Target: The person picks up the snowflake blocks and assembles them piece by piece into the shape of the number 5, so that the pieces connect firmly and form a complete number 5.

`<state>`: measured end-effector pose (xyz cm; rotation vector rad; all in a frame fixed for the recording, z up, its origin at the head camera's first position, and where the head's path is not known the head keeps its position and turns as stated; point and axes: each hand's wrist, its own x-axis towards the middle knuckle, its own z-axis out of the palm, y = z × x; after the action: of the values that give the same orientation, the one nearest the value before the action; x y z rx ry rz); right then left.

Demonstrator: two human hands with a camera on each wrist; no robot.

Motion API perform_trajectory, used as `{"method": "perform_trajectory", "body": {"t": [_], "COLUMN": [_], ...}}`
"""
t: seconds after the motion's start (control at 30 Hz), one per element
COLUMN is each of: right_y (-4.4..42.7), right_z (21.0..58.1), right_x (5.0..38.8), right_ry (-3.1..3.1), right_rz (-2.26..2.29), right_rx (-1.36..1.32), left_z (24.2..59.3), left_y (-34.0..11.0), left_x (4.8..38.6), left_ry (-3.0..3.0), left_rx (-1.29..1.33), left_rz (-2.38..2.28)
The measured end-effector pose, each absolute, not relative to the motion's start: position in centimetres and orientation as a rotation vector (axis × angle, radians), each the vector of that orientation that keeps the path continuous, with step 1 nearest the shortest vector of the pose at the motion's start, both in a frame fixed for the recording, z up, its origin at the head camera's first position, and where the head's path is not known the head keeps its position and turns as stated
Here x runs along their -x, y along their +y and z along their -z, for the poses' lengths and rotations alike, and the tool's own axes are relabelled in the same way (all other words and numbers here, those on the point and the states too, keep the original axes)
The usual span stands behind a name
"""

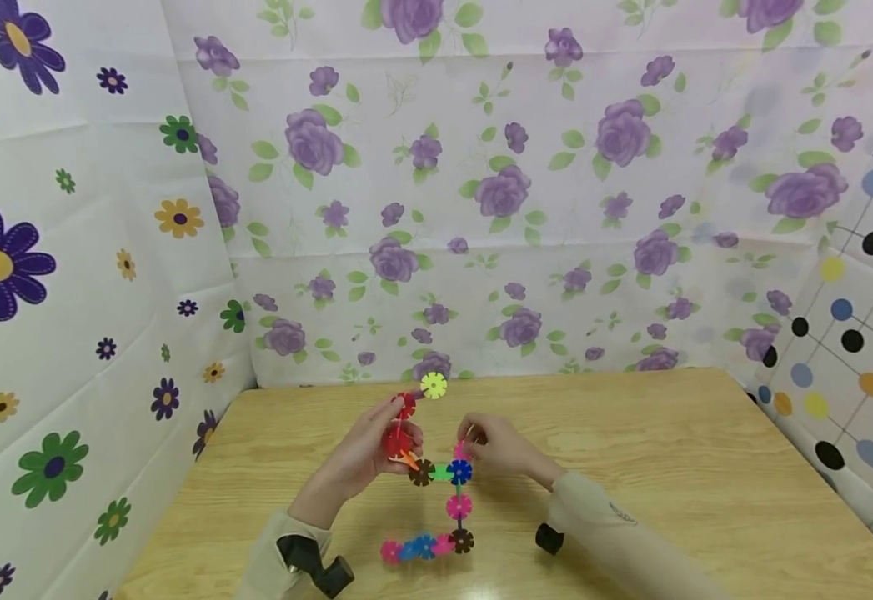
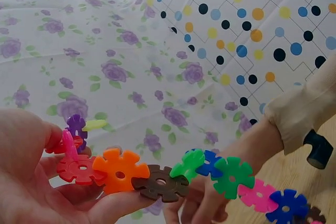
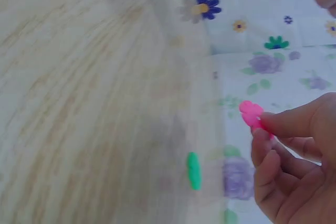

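Observation:
My left hand (image 1: 364, 450) holds a chain of linked, notched plastic snowflake discs, its fingers around the red disc (image 1: 397, 442) and the thumb along the underside. A yellow disc (image 1: 433, 385) tops the chain. An orange disc (image 2: 121, 171), a brown disc (image 2: 160, 183) and a green disc (image 1: 441, 472) lead right to a blue disc (image 1: 459, 472). From there, the chain runs down through a pink disc (image 1: 459, 506) and turns left at another brown disc (image 1: 462, 541). My right hand (image 1: 499, 446) pinches a pink disc (image 3: 252, 114) beside the blue one; whether they are joined I cannot tell.
The wooden table (image 1: 631, 467) spreads beneath both hands. A purple-flowered cloth (image 1: 504, 192) hangs behind it, with a daisy-print cloth (image 1: 68, 333) at left and a dotted cloth (image 1: 856, 383) at right. Black camera mounts (image 1: 316, 567) sit at the wrists.

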<state>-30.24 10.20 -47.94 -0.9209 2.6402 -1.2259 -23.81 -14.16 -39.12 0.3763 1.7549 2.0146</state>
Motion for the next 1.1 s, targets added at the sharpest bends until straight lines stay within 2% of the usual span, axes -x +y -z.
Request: {"method": "perform_trajectory", "body": {"t": [0.63,1.1], "right_y": [12.8,13.3], "right_z": [43.7,41.9], "right_x": [27.6,26.7], "right_ry": [2.643,2.624], "right_rz": [1.561,1.728], "right_rx": [0.863,0.957], "left_z": [39.8,39.8], "left_y": [-13.1,-12.5], "left_x": [23.8,23.6], "left_ry": [1.727,1.701], "left_rx": [-0.422,-0.429], "left_rz": [-1.982,-1.955]}}
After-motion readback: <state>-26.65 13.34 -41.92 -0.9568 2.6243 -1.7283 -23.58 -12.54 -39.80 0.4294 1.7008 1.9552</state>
